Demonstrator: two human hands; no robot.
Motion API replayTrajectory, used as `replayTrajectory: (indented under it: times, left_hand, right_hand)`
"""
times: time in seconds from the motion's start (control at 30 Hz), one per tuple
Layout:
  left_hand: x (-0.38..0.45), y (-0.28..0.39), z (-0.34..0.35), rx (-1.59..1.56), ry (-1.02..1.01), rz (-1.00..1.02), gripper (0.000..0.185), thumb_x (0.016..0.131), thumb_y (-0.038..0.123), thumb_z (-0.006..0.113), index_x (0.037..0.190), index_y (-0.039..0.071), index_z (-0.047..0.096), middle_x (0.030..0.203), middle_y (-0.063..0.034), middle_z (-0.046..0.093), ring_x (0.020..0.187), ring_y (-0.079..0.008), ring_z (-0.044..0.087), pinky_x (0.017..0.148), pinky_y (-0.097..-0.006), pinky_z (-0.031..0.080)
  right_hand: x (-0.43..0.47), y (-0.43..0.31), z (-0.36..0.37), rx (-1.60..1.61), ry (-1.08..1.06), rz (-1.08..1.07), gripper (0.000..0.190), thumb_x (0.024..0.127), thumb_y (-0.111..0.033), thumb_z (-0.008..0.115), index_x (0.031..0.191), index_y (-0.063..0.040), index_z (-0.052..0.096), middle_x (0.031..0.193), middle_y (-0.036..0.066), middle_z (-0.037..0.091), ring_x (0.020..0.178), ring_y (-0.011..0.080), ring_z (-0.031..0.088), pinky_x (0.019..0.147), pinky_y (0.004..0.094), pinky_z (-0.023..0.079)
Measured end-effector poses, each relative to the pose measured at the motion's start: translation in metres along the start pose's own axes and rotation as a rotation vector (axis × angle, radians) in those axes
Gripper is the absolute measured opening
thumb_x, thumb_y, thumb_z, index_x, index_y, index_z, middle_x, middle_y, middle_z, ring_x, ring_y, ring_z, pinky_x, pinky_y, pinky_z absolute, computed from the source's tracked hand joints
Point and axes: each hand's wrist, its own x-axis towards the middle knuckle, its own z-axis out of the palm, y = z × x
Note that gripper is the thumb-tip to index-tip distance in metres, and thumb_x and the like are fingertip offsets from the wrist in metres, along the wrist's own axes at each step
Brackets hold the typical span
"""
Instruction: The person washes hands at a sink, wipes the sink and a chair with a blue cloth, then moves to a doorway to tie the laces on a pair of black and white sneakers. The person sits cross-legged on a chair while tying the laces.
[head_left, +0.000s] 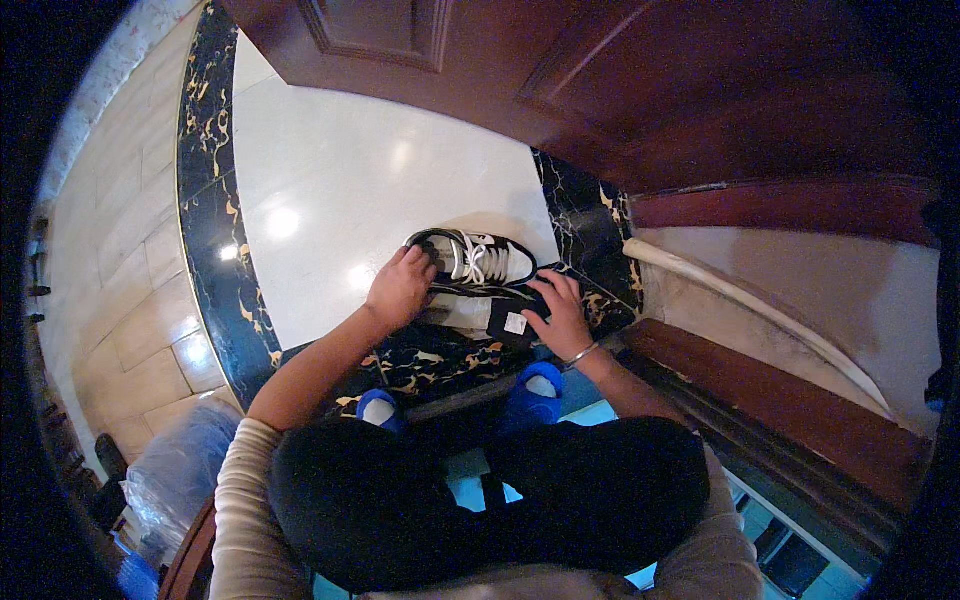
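Observation:
A black and white lace-up sneaker (491, 259) lies on the floor before me, its toe to the right and its white laces tied in a bow. My left hand (405, 285) holds it at the heel, fingers over the collar's edge. My right hand (559, 311) is near the toe with thumb and fingers apart; whether a fingertip touches the shoe is unclear. Below the sneaker, between my hands, lies a flat dark item (510, 322) with a white label. A second dark edge with a white line shows just under the sneaker, mostly covered.
A dark red panelled door (480, 97) stands across the far side. Black marble borders (217, 210) frame the white floor tile (360, 172). A long pale pole (750, 307) leans at the right. A clear plastic-wrapped bundle (180, 465) sits at lower left. My blue slippers (536, 401) are below.

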Motion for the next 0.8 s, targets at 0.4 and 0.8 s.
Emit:
replayTrajectory:
  times: [0.4,0.8]
  left_hand:
    - [-0.076,-0.001,-0.035,-0.330,0.412,-0.352,0.033,0.078,-0.001,0.064,0.110,0.000,0.057,0.130,-0.0218,0.050,0.117,-0.0428,0.049,0.097,-0.0481,0.044]
    - [-0.105,0.031,-0.021,-0.420,0.310,-0.347,0.040,0.073,-0.005,0.062,0.112,-0.001,0.053,0.129,-0.0237,0.048,0.114,-0.0428,0.049,0.096,-0.0488,0.045]
  right_hand:
    - [0.077,-0.066,0.026,-0.501,-0.272,-0.736,0.017,0.077,-0.022,0.062,0.087,-0.013,0.073,0.131,0.012,0.053,0.137,0.0338,0.035,0.113,0.0535,0.025]
    - [0.081,-0.072,0.043,-0.828,-0.516,-0.680,0.014,0.079,-0.021,0.062,0.077,-0.018,0.076,0.100,0.000,0.058,0.108,0.0197,0.047,0.082,0.0396,0.040]
